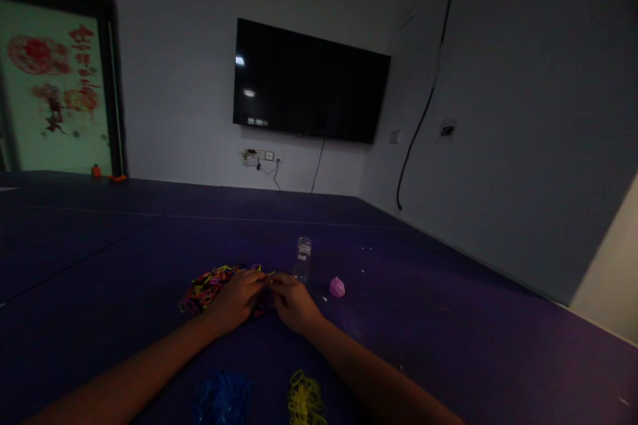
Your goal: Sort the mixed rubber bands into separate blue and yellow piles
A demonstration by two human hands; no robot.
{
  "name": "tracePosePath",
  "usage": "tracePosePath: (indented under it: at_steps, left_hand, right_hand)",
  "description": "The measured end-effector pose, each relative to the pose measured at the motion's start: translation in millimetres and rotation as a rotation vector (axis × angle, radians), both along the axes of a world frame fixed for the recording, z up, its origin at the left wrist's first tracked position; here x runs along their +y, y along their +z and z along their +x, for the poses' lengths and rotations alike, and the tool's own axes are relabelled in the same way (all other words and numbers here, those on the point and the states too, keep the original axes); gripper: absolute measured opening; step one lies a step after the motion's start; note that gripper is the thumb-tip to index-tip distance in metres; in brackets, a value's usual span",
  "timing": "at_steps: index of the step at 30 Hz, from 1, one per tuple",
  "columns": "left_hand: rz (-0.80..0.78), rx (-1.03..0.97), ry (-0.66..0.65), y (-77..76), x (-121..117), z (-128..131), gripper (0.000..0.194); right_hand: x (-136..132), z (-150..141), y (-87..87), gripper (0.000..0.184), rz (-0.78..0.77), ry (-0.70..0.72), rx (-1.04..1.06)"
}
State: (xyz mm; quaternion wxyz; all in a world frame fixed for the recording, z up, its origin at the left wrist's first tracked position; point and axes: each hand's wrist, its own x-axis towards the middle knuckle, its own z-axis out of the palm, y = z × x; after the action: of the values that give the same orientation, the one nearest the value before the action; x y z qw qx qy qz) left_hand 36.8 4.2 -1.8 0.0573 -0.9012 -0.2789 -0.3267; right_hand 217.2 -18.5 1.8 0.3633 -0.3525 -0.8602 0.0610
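My left hand [242,293] and my right hand [294,302] meet fingertip to fingertip over the purple surface. Both have their fingers pinched; whatever is between them is too small and dark to make out. Partly behind my left hand lies a heap of multicoloured elastic bands [205,287]. Just past my right hand is a clear bottle [304,255], its lower end close to the fingers. Closer to me, between the forearms, are a bundle of blue bands [222,397] and a small pile of yellow bands [305,398], both cut by the frame's bottom edge.
A small pink rounded object [337,287] sits right of the bottle, with white scraps scattered around it. The purple surface [448,358] stretches to the walls. A television [312,83] hangs on the far wall; a black cable [423,119] runs down the right wall.
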Motion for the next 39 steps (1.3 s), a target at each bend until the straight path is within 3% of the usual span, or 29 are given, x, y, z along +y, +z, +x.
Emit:
tracePosePath:
  at_steps: [5, 11, 17, 39]
  left_hand:
    - [-0.015, 0.01, 0.0, 0.7, 0.0, -0.8, 0.041]
    - [-0.033, 0.045, 0.033, -3.5, 4.7, -2.9, 0.064]
    - [-0.108, 0.129, 0.107, -3.1, 7.6, -1.8, 0.037]
    - [-0.193, 0.209, 0.141, -8.0, 19.8, -1.2, 0.039]
  right_hand:
    - [2.3, -0.2, -3.0, 0.038, -0.002, -0.016, 0.05]
    - [5.9, -0.3, -5.7, 0.035, 0.006, -0.137, 0.069]
    - [5.7, -1.2, -4.5, 0.033, 0.017, -0.217, 0.057]
    - [1.7, -4.8, -2.1, 0.029, -0.015, -0.239, -0.051]
